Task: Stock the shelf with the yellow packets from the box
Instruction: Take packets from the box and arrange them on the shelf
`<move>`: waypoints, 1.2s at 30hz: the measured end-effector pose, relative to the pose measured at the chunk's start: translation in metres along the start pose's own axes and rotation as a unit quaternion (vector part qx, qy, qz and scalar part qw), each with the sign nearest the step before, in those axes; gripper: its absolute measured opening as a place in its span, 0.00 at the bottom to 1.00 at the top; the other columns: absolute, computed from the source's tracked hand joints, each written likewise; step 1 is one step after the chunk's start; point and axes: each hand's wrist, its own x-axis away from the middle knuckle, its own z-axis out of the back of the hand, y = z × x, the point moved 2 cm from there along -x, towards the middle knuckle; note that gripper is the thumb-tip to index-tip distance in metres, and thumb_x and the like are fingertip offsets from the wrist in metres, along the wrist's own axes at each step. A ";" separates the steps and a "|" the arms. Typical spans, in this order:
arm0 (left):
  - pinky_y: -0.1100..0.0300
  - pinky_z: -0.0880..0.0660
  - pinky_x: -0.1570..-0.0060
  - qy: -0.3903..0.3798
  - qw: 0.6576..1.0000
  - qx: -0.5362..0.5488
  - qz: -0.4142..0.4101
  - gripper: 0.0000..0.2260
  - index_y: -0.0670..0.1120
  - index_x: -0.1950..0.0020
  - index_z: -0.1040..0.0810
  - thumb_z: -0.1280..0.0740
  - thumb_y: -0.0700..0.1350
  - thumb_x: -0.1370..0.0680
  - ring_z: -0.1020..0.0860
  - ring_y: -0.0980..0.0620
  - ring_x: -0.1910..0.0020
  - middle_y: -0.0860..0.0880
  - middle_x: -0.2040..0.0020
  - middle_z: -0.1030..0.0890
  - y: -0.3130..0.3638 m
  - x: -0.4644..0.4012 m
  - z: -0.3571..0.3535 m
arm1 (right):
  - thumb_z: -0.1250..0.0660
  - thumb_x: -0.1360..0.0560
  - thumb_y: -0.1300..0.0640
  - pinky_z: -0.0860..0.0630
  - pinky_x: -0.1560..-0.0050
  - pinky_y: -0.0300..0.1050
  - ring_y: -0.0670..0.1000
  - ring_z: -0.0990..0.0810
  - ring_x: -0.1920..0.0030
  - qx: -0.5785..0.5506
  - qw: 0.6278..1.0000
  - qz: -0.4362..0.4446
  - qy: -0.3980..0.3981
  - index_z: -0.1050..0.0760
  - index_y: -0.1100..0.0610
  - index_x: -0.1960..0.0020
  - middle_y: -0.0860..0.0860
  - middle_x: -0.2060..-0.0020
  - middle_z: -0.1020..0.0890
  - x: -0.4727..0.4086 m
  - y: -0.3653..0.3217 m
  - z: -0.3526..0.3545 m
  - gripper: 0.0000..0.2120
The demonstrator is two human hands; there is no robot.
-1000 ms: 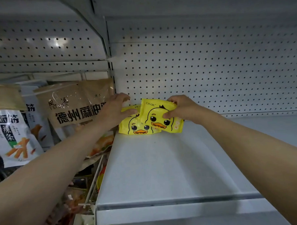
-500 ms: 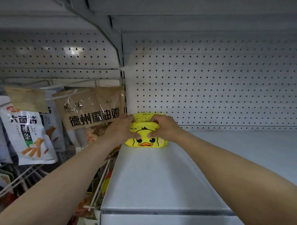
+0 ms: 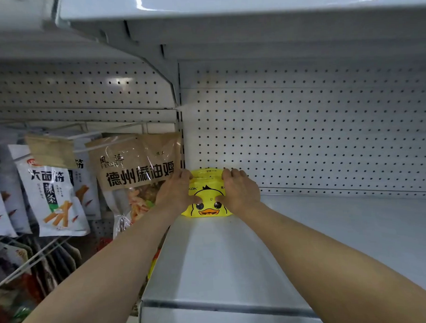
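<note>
Left grip (image 3: 175, 192) and right grip (image 3: 240, 190) curled round the yellow duck packets (image 3: 206, 186), upright at the shelf (image 3: 235, 258) back corner, against the pegboard (image 3: 303, 133).

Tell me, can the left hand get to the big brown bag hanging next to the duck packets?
Probably yes. The left hand grips the yellow packets right beside the brown bag, and nothing stands between them, but it would have to let go first.
</note>
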 end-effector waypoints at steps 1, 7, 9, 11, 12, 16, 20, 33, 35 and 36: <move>0.50 0.30 0.36 -0.001 1.000 -0.014 0.006 0.33 0.47 0.33 0.32 0.23 0.56 0.32 0.32 0.45 0.33 0.47 0.33 0.31 0.004 0.003 0.002 | 0.28 0.27 0.45 0.26 0.49 0.51 0.55 0.30 0.36 0.004 1.000 0.000 -0.003 0.35 0.57 0.32 0.54 0.37 0.27 0.002 0.000 0.002 0.31; 0.48 0.30 0.36 -0.009 0.998 -0.041 0.036 0.36 0.48 0.29 0.33 0.24 0.56 0.32 0.34 0.45 0.31 0.47 0.31 0.30 0.023 0.034 0.027 | 0.29 0.26 0.45 0.26 0.45 0.52 0.56 0.30 0.35 -0.007 1.000 0.021 -0.011 0.34 0.56 0.32 0.54 0.37 0.27 0.022 0.007 0.029 0.29; 0.48 0.31 0.36 0.000 0.998 -0.050 0.034 0.35 0.50 0.28 0.34 0.24 0.54 0.32 0.33 0.44 0.31 0.48 0.33 0.29 0.031 0.049 0.038 | 0.30 0.25 0.46 0.27 0.45 0.52 0.57 0.30 0.36 -0.015 0.999 0.034 -0.009 0.33 0.56 0.32 0.54 0.38 0.26 0.030 0.009 0.041 0.27; 0.46 0.32 0.37 0.020 0.997 -0.058 0.049 0.33 0.52 0.29 0.33 0.24 0.51 0.31 0.33 0.44 0.32 0.48 0.35 0.29 0.039 0.071 0.053 | 0.31 0.25 0.47 0.27 0.45 0.52 0.57 0.30 0.36 -0.023 0.998 0.053 -0.001 0.31 0.56 0.33 0.54 0.39 0.24 0.042 0.010 0.054 0.24; 0.46 0.31 0.38 0.032 0.996 -0.059 0.052 0.31 0.52 0.30 0.32 0.25 0.50 0.31 0.32 0.43 0.33 0.47 0.36 0.28 0.042 0.083 0.061 | 0.32 0.24 0.48 0.27 0.45 0.51 0.57 0.30 0.36 -0.027 0.998 0.063 0.000 0.30 0.56 0.33 0.54 0.39 0.23 0.049 0.009 0.062 0.23; 0.48 0.26 0.43 0.082 0.991 -0.079 0.066 0.27 0.52 0.35 0.28 0.26 0.56 0.31 0.28 0.43 0.38 0.46 0.40 0.26 0.047 0.135 0.087 | 0.33 0.25 0.49 0.26 0.44 0.51 0.57 0.29 0.36 -0.052 0.992 0.115 0.012 0.27 0.55 0.35 0.53 0.39 0.22 0.083 -0.001 0.091 0.21; 0.45 0.28 0.39 0.114 0.984 -0.095 0.104 0.27 0.48 0.31 0.30 0.30 0.57 0.27 0.30 0.40 0.36 0.43 0.36 0.27 0.054 0.201 0.109 | 0.32 0.25 0.47 0.26 0.40 0.52 0.57 0.30 0.34 -0.086 0.981 0.172 0.011 0.28 0.52 0.34 0.52 0.36 0.23 0.128 -0.018 0.115 0.21; 0.43 0.27 0.41 0.097 0.946 -0.171 0.259 0.23 0.50 0.32 0.31 0.35 0.58 0.23 0.31 0.40 0.35 0.45 0.35 0.29 0.036 0.405 0.171 | 0.39 0.21 0.42 0.31 0.33 0.51 0.54 0.33 0.29 -0.164 0.924 0.341 -0.048 0.32 0.51 0.29 0.48 0.29 0.30 0.262 -0.129 0.138 0.24; 0.43 0.27 0.41 0.092 0.938 -0.174 0.284 0.23 0.50 0.32 0.32 0.34 0.58 0.23 0.31 0.40 0.35 0.45 0.35 0.29 0.026 0.428 0.179 | 0.40 0.22 0.40 0.28 0.35 0.54 0.53 0.32 0.30 -0.173 0.918 0.353 -0.050 0.33 0.49 0.29 0.47 0.30 0.29 0.271 -0.149 0.138 0.24; 0.43 0.27 0.42 0.090 0.934 -0.183 0.293 0.23 0.50 0.32 0.32 0.34 0.58 0.23 0.31 0.40 0.35 0.45 0.35 0.29 0.022 0.438 0.182 | 0.40 0.22 0.39 0.27 0.36 0.54 0.53 0.32 0.30 -0.173 0.916 0.358 -0.057 0.33 0.48 0.28 0.47 0.30 0.30 0.275 -0.159 0.136 0.25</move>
